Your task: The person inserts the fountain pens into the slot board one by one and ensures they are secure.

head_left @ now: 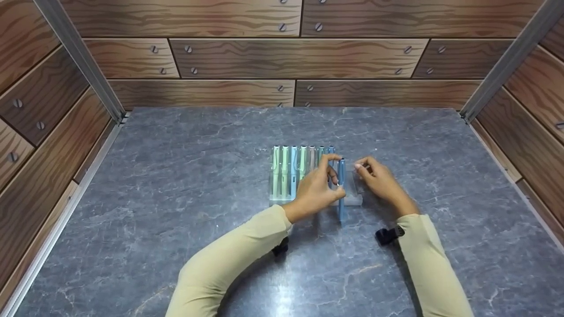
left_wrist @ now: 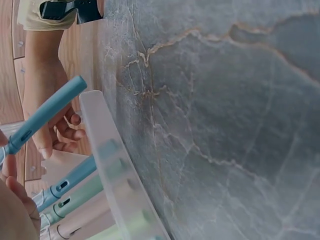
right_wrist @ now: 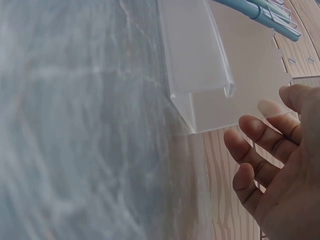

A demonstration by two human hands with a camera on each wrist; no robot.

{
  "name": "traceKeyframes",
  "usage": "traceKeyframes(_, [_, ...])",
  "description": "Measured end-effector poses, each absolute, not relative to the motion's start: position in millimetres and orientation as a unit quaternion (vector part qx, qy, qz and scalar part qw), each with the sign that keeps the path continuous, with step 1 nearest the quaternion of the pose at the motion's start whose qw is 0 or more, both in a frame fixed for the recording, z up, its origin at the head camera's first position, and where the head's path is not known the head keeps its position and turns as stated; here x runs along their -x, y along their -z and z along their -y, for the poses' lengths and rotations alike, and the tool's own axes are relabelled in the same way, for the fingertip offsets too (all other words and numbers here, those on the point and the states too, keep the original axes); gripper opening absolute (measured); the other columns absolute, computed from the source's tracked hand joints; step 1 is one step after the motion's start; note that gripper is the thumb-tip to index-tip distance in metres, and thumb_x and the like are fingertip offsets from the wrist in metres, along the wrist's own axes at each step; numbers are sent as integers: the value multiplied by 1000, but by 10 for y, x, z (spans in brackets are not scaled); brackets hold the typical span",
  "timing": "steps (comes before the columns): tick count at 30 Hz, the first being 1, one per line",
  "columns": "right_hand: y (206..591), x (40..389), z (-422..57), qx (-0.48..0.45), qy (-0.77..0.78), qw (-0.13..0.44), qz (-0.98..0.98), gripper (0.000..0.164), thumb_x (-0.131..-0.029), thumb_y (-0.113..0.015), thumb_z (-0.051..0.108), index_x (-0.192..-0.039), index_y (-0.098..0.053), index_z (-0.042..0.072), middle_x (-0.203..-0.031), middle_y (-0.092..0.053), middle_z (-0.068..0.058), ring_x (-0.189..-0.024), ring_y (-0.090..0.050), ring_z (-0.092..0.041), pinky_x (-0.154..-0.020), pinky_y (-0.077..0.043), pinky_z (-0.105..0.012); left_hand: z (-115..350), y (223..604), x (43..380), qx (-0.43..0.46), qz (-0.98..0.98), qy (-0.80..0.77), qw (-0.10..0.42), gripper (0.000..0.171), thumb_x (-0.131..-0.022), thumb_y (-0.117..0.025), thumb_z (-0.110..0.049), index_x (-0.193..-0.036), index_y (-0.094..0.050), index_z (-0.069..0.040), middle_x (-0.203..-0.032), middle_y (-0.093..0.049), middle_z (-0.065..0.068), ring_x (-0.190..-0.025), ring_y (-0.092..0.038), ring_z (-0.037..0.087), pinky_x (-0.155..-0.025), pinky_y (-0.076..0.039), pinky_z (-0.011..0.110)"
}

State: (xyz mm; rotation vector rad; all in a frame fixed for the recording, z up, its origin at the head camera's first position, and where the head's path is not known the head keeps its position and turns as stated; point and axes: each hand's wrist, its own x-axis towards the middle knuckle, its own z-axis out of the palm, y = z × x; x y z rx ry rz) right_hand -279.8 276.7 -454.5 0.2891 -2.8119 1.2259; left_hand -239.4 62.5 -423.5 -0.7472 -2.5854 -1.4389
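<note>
My left hand (head_left: pixel 315 190) pinches a blue fountain pen (head_left: pixel 341 212) between thumb and fingers. The pen stands roughly lengthwise over the right part of a clear pen stand (head_left: pixel 354 200), tilted away from the stand's front ledge in the left wrist view. Several capped pens rest side by side in the stand, among them a light green pen (head_left: pixel 276 182), a light blue pen (head_left: pixel 293 187) and a pinkish pen (left_wrist: pixel 85 217). Just right of the stand is my right hand (head_left: pixel 382 182), its fingers loosely bent around nothing, fingertips near the clear side edge in the right wrist view.
The stand sits on a grey marbled tabletop (head_left: pixel 176 176). Wood-patterned panels (head_left: pixel 299 57) rise behind and at both sides, with metal posts (head_left: pixel 83 61) at the corners. A black wrist camera (head_left: pixel 389 236) is strapped at the right sleeve.
</note>
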Motion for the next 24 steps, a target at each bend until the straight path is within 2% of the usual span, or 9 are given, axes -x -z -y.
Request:
traceKeyframes(16, [4520, 2784, -2778, -94, -393, 27, 915, 33, -103, -45, 27, -116, -56, -1, -98, -63, -18, -82, -59, -18, -75, -46, -30, -665, 4197, 2408, 234, 861, 420, 164, 63, -77, -70, -11, -131, -39, -24, -84, -59, -5, -63, -46, 6, -51, -33, 16])
traceKeyframes(24, [4528, 2786, -2765, -94, -395, 34, 913, 31, -103, -46, 26, -113, -57, -1, -95, -63, -18, -79, -57, -15, -74, -46, -31, -669, 4200, 2440, 209, 867, 416, 177, 60, -79, -69, -13, -130, -40, -24, -84, -58, -6, -63, -45, 5, -51, -32, 17])
